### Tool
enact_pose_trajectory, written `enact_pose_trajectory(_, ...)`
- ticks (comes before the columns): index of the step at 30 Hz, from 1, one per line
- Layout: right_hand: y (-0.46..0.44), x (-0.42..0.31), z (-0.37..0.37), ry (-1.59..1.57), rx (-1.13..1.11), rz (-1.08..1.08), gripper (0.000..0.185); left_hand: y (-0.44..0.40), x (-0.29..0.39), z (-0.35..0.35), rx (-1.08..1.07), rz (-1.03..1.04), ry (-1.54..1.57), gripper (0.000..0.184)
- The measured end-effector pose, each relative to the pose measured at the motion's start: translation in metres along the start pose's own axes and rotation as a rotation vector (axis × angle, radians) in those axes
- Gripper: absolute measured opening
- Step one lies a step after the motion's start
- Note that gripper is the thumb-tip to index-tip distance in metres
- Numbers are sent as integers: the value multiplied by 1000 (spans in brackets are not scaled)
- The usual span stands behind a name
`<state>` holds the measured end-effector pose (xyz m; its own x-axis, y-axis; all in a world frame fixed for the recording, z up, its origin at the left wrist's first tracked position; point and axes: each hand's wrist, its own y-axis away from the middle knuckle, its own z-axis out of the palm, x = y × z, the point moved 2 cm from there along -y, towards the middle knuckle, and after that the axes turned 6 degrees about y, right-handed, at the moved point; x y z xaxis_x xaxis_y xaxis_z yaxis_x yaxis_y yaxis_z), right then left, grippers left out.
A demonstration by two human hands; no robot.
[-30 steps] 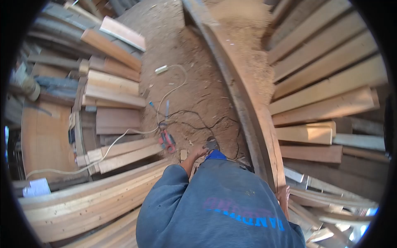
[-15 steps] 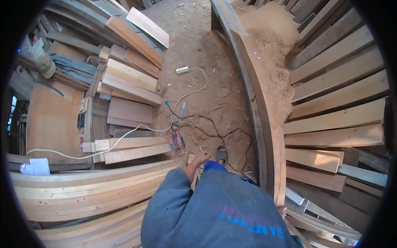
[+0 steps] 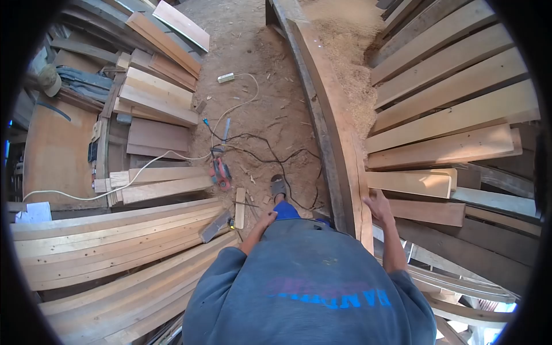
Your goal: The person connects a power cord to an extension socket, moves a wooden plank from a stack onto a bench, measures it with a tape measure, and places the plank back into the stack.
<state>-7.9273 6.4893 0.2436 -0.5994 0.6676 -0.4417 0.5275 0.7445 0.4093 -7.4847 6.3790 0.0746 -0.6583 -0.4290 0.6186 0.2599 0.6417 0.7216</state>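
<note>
My left hand [image 3: 267, 219] is beside the blue shorts [image 3: 287, 211] at my thigh; its fingers are too small and partly hidden to read. At the near end of a long wooden beam [image 3: 343, 150], my right hand [image 3: 376, 205] has its fingers apart and touches or nearly touches the right edge. Nothing shows in its grasp. A red power tool [image 3: 220, 173] rests on the ground ahead of my left hand. Close to that hand are a short wood strip [image 3: 240, 207] and a tape measure [image 3: 232, 223].
Stacked planks [image 3: 132, 236] fill the left side, and boards [image 3: 440, 146] lie in rows on the right. Dark cords [image 3: 270, 156] and a pale cable with a power strip [image 3: 226, 77] cross the dirt floor. Sawdust [image 3: 348, 63] is heaped beyond the beam.
My right hand has come up from beside my body to the beam's right edge. The left hand has shifted slightly left. The surroundings have slid left and upward in view.
</note>
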Motion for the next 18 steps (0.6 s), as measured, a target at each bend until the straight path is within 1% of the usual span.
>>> enact_pose_trajectory(1,-13,-5,5,60,-8,-26,57,9,-7,-1,58,-55,62,39)
enact_pose_trajectory(3,-29,-14,14,182,-35,-88,55,16,-26,-5,111,-83,142,40)
enact_pose_trajectory(4,-28,-15,14,195,-28,-85,52,19,-37,-8,147,-101,186,41)
enact_pose_trajectory(6,-29,-26,11,239,-51,-123,46,23,-62,-14,154,-187,139,41)
enact_pose_trajectory(8,-39,-17,18,315,-87,-167,40,21,-82,-16,152,-245,131,41)
enact_pose_trajectory(10,-59,9,31,262,-105,-221,35,11,-96,-14,150,-265,163,41)
enact_pose_trajectory(12,-90,33,28,275,-227,-163,35,-4,-113,-9,158,-197,230,40)
enact_pose_trajectory(13,-98,35,30,284,-289,-130,34,-7,-120,-7,159,-164,264,40)
enact_pose_trajectory(16,-115,-4,21,113,120,-255,41,9,-88,-33,92,-167,260,35)
enact_pose_trajectory(18,-119,-60,15,135,148,-220,55,12,-79,-56,82,-196,273,36)
